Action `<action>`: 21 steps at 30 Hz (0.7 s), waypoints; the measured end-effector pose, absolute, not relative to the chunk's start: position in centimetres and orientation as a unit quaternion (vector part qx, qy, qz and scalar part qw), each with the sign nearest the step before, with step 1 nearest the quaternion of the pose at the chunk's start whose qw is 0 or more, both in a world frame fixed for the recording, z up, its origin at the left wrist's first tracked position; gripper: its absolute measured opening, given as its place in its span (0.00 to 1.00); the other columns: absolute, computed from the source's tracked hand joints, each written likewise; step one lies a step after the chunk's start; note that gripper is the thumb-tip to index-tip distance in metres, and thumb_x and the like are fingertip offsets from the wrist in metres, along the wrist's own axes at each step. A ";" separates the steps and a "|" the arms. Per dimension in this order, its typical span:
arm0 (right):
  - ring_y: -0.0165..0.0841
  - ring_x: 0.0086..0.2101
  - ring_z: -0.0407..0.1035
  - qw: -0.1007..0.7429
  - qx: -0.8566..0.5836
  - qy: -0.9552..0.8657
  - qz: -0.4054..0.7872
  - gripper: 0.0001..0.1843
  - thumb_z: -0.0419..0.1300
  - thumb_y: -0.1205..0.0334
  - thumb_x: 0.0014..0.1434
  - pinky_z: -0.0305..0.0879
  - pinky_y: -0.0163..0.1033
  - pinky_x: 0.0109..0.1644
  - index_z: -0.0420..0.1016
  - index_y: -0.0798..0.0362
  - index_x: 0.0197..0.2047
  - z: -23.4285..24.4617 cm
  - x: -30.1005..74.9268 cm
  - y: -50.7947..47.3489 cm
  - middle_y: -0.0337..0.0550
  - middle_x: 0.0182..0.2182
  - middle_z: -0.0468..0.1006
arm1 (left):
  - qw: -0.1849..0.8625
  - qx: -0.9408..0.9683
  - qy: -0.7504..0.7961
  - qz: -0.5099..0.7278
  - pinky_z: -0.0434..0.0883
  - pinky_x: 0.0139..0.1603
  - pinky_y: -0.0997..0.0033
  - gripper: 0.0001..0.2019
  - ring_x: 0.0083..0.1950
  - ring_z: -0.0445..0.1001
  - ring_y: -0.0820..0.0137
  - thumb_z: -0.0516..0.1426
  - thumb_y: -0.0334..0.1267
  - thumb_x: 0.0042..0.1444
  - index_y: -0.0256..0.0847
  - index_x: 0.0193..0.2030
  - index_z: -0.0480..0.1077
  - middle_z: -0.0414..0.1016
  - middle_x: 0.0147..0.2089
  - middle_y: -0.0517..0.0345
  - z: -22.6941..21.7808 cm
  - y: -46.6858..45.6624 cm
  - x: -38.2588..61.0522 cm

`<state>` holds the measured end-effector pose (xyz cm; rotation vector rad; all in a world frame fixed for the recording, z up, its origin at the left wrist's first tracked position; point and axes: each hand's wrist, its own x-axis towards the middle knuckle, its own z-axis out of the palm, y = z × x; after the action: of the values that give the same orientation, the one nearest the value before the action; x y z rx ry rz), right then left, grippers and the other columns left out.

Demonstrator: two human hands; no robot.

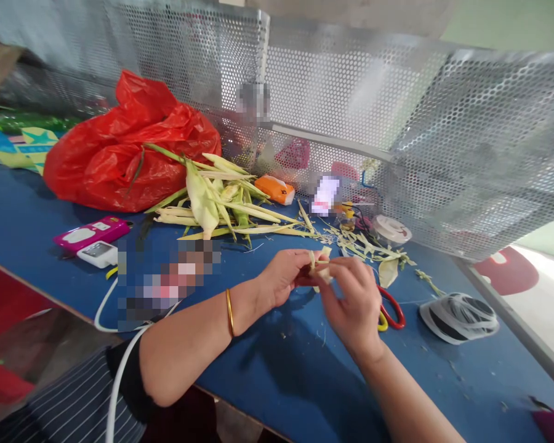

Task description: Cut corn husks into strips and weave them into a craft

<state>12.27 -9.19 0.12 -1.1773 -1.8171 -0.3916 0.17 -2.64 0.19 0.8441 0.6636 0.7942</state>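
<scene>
Above the blue table, my left hand (281, 277) is closed around a small pale-green corn husk piece (325, 253). My right hand (353, 301) meets it from the right, thumb and fingertips pinched on the same husk piece. Fingers hide most of the piece, so its shape cannot be made out. Just beyond the right hand, the red and yellow handles of scissors (394, 307) show, their blades mostly hidden. A heap of corn husks (203, 203) lies farther back to the left. Cut husk scraps (357, 242) are scattered behind my hands.
A red plastic bag (133, 154) stands at the back left. Nearer are a magenta device (92, 234) and a white device (96, 253) with a cable. An orange packet (276, 189), a white round spool (391, 229) and a thread-wrapped dark card (459, 317) also lie about. Perforated metal panels (327, 86) border the table.
</scene>
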 end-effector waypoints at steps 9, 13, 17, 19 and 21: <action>0.31 0.23 0.65 0.563 -0.626 -0.494 0.217 0.15 0.60 0.48 0.58 0.60 0.35 0.26 0.69 0.51 0.29 -0.6 12.9 -7.9 0.35 0.21 0.71 | 0.752 0.430 0.331 0.374 0.72 0.30 0.74 0.06 0.24 0.72 0.75 0.60 0.35 0.53 0.34 0.32 0.76 0.74 0.24 0.57 0.8 -3.0 0.2; 0.28 0.21 0.58 0.552 -0.648 -0.481 0.209 0.16 0.61 0.49 0.56 0.53 0.33 0.22 0.67 0.52 0.27 -0.8 12.9 -7.7 0.32 0.19 0.65 | 0.705 0.484 0.341 0.390 0.71 0.29 0.75 0.08 0.24 0.72 0.76 0.59 0.36 0.56 0.34 0.34 0.78 0.73 0.26 0.58 0.6 -3.0 0.3; 0.28 0.21 0.58 0.571 -0.625 -0.473 0.245 0.15 0.61 0.49 0.56 0.52 0.33 0.22 0.70 0.53 0.31 -0.7 12.8 -7.8 0.32 0.20 0.68 | 0.693 0.493 0.347 0.395 0.69 0.27 0.76 0.07 0.25 0.72 0.76 0.61 0.37 0.55 0.35 0.34 0.78 0.74 0.27 0.58 0.4 -2.9 0.4; 0.28 0.20 0.59 0.571 -0.625 -0.472 0.246 0.14 0.61 0.49 0.56 0.51 0.32 0.21 0.71 0.53 0.31 -0.5 12.7 -7.8 0.32 0.19 0.69 | 0.708 0.469 0.356 0.389 0.68 0.26 0.76 0.07 0.24 0.73 0.75 0.62 0.37 0.53 0.35 0.35 0.78 0.74 0.27 0.58 0.4 -2.8 0.4; 0.28 0.19 0.59 0.568 -0.633 -0.471 0.235 0.14 0.61 0.50 0.56 0.50 0.32 0.20 0.71 0.53 0.31 -0.4 12.6 -7.9 0.32 0.18 0.69 | 0.728 0.442 0.364 0.376 0.68 0.25 0.76 0.07 0.24 0.73 0.75 0.62 0.37 0.52 0.35 0.35 0.77 0.73 0.26 0.58 0.5 -2.8 0.3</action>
<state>12.58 -7.87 -0.42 -1.4883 -1.1062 0.5517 0.34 -2.77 0.47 0.9746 0.8024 0.8293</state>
